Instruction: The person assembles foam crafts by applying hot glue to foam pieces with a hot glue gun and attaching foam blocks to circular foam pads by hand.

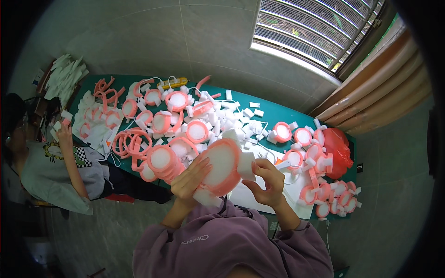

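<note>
My left hand [189, 180] grips the left rim of a round pink-framed disc with a white face [221, 163], held up in front of my chest. A white foam block [207, 198] sits at the disc's lower edge, under my left fingers. My right hand [268, 181] holds another white foam block [245, 166] against the disc's right rim. Both forearms come up from my purple sweatshirt.
The green table [273, 111] is covered with several pink-rimmed discs [160, 157], loose pink rings [127, 141] and scattered white foam pieces [250, 125]. A red plastic bag [337, 148] lies at the right. Another person [60, 162] sits at the left end, hand raised.
</note>
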`<state>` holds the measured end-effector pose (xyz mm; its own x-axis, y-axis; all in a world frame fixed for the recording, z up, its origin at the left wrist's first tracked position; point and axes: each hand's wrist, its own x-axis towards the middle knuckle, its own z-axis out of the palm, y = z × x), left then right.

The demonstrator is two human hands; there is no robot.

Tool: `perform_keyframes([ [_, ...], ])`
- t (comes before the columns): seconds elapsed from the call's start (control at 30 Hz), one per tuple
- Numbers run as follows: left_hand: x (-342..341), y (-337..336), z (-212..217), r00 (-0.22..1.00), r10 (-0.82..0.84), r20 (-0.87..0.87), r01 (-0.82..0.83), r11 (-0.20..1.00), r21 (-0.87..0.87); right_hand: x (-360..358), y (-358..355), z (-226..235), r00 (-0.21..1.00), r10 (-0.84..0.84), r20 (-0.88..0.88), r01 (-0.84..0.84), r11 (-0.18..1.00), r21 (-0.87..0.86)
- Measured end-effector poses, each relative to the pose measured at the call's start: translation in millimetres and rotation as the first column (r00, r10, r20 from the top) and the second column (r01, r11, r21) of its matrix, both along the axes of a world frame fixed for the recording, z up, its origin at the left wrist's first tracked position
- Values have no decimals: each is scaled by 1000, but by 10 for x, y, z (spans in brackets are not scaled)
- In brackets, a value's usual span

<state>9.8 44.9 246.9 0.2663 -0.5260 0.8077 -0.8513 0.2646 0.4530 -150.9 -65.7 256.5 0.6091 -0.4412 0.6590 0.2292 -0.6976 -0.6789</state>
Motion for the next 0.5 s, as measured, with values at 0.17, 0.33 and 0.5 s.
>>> perform_keyframes([
  [0.17, 45, 33, -42, 999, -4, 34, 3, 999, 34, 36, 57, -21, 1000, -19, -20, 20, 999, 35],
  [0.33, 60, 52, -91, 999, -6, 48, 4, 999, 45, 22, 75, -92, 999, -28, -30, 30, 998, 54],
  [0.5, 68, 70, -15, 991, 7, 131, -13, 999, 45, 9, 78, -207, 999, 40, 24, -43, 989, 139],
])
